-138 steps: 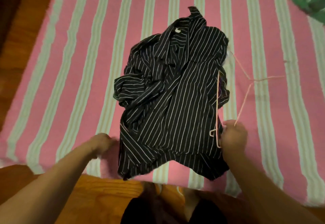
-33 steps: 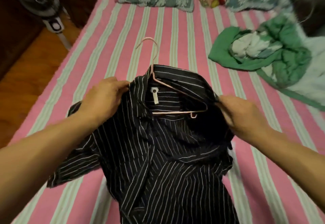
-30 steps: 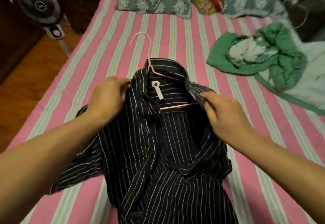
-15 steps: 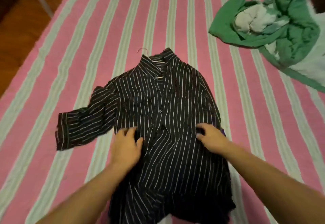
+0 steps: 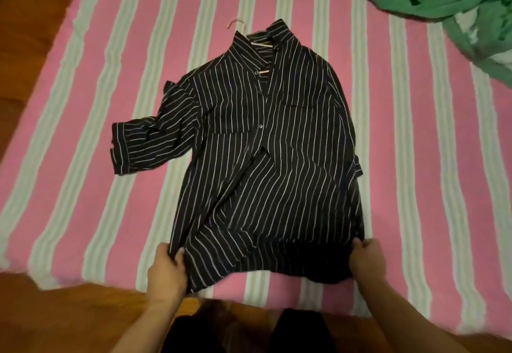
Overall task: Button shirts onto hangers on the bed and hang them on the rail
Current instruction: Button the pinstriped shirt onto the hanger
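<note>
A black shirt (image 5: 277,136) with thin white stripes lies front up on the pink and pale-green striped bed (image 5: 415,159), collar at the far end. A pink wire hanger (image 5: 238,21) sits inside it; only its hook and a short bit of wire at the collar show. The front placket lies partly open below the upper buttons. My left hand (image 5: 166,269) grips the hem's left corner. My right hand (image 5: 367,262) grips the hem's right corner. One sleeve sticks out to the left; the other is hidden under the body.
A heap of green clothes (image 5: 457,1) lies at the bed's far right. Wooden floor (image 5: 33,20) runs along the left side and below the bed's near edge. My dark trousers (image 5: 243,333) show at the bottom.
Both hands slid from the shirt's middle down to its hem corners and took hold there. The shirt body now lies flatter. The view has tilted toward the bed's near edge.
</note>
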Demonstrator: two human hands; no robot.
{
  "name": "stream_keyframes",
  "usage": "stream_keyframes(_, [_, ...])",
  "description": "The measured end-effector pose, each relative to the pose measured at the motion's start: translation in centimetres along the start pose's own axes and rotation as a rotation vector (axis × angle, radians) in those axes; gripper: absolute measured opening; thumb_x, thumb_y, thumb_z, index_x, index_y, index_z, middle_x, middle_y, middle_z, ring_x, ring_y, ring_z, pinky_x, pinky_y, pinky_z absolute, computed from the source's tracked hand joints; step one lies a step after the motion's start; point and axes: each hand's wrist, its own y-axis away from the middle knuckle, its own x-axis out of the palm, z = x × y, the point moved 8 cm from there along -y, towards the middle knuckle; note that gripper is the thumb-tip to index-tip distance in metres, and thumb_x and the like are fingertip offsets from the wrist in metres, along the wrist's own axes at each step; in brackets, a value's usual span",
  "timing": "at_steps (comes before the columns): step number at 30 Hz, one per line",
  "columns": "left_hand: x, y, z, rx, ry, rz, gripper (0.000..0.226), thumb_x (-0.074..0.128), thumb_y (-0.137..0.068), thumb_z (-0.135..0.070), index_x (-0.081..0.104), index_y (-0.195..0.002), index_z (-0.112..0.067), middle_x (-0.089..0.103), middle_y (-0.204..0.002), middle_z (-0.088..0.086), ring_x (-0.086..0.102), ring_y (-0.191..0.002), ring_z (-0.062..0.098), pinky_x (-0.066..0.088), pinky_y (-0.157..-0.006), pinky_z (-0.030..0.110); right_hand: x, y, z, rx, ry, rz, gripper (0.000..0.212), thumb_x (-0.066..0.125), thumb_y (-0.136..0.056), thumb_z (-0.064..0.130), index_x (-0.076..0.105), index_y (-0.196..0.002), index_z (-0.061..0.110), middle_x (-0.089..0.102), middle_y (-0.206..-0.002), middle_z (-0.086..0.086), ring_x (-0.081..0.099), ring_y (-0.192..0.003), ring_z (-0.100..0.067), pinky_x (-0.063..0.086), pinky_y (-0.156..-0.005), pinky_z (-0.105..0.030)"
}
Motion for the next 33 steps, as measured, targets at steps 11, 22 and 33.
stream_keyframes(11, [-5.5, -3.9, 7.6, 0.288, -0.194, 0.102, 0.027, 0.057, -0.100, -0.038, 0.044, -0.095, -0.015, 0.051, -0.067, 0.000, 0.052, -0.062, 0.030, 0.038, -0.057, 0.039, 3.3, 11.4, -5.0, -0.163, 0.220, -0.153, 0.012, 0.047, -0.105, 0.016, 0.047, -0.109, 0.005, 0.056, -0.067, -0.010, 0.054, -0.059, -0.029, 0.038, -0.052, -0.034])
stream_keyframes(22, [-4.5, -1.6, 8.2, 0.652, -0.327, -0.022, 0.024, 0.069, -0.085, -0.021, 0.054, -0.102, -0.013, 0.049, -0.089, 0.003, 0.051, -0.075, 0.021, 0.048, -0.062, 0.038, 5.5, 16.1, -2.7, -0.204, 0.538, -0.319, 0.035, 0.066, -0.085, 0.002, 0.052, -0.116, -0.004, 0.055, -0.114, -0.028, 0.051, -0.106, -0.044, 0.048, -0.091, -0.052])
stream_keyframes(33, [8.0, 6.5, 7.0, 0.656, -0.651, 0.003, 0.050, 0.040, -0.094, -0.070, 0.051, -0.111, -0.025, 0.051, -0.107, -0.005, 0.051, -0.103, 0.016, 0.047, -0.090, 0.036, 18.3, 19.1, 2.8, -1.163, 0.625, -0.016, 0.042, 0.061, -0.093, 0.044, 0.059, -0.131, 0.026, 0.054, -0.130, 0.003, 0.047, -0.122, -0.018, 0.045, -0.103, -0.042])
